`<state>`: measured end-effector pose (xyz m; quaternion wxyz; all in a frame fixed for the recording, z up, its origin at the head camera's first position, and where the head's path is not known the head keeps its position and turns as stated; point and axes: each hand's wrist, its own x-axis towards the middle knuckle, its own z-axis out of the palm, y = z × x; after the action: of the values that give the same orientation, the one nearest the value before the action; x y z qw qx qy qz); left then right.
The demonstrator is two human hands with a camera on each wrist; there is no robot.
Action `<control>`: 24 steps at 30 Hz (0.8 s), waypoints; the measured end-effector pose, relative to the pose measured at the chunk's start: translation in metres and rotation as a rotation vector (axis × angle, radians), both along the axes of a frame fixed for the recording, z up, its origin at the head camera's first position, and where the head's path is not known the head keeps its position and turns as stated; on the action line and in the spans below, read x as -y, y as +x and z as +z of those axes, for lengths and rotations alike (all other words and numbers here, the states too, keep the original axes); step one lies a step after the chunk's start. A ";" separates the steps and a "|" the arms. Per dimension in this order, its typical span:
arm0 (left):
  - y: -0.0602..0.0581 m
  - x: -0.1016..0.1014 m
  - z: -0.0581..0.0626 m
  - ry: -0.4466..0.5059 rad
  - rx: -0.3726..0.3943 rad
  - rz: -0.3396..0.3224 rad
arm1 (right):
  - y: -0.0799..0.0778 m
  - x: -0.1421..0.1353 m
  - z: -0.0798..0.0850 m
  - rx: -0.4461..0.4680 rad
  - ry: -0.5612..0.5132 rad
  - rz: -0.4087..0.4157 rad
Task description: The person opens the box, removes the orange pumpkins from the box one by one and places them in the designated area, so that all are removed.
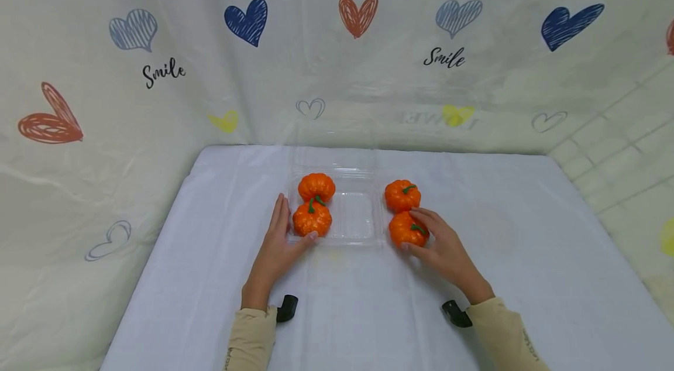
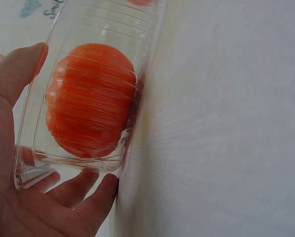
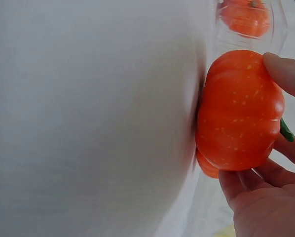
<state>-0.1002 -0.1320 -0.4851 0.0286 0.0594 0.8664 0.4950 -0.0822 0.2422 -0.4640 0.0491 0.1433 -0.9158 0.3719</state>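
Grasping an orange pumpkin [image 1: 408,232] in my right grip [image 1: 443,248] just beside the clear container [image 1: 356,216], toward the far edge of the bench [image 1: 353,306], I rest my straight-fingered left grip [image 1: 277,247] along that container, two pumpkins [image 1: 312,221] inside

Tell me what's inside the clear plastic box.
Two orange pumpkins sit in the left half of the box, one behind the other; none in the right. Whatever lies beneath them is covered.

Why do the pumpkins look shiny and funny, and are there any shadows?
Head view: little bright glints on the glossy orange pumpkins with green stems; left wrist view: pale streaks from the ridged clear plastic box; right wrist view: soft grey shadow on the white cloth.
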 end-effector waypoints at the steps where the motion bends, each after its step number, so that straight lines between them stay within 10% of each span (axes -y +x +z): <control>1: 0.000 0.000 0.000 0.000 -0.001 0.000 | 0.000 0.000 0.000 0.004 0.005 -0.004; 24: -0.001 0.001 -0.001 0.013 -0.015 -0.007 | 0.001 0.001 0.004 0.032 -0.055 0.009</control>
<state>-0.1009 -0.1332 -0.4859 0.0236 0.0663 0.8630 0.5002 -0.0809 0.2417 -0.4599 0.0369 0.1400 -0.9053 0.3993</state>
